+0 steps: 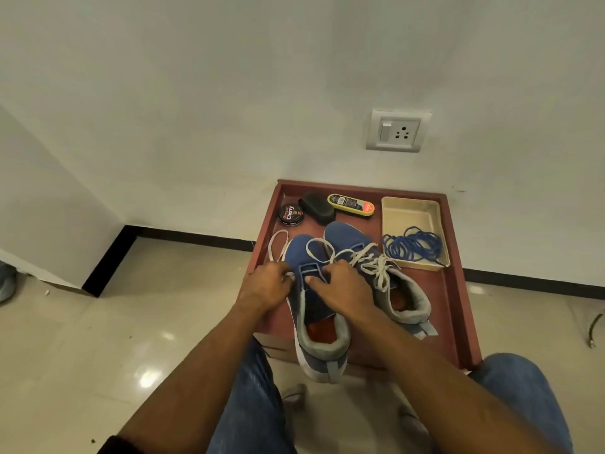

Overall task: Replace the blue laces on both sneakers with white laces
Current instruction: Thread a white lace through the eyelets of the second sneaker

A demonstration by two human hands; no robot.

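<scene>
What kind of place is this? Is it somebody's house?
Probably a room indoors, maybe a home: a shiny tiled floor, a white wall with a switch and socket, and a low red-brown table used as a shoe-care spot.

White wall point(229, 93) with switch socket point(397, 131). Glossy beige tile floor point(98, 339), black skirting point(196, 237). Low reddish-brown worktop point(458, 306) against wall.

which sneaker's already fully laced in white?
The right sneaker, beside the beige tray: white lace crossed and tied. The left sneaker, under both hands, has lace only through its front eyelets.
</scene>
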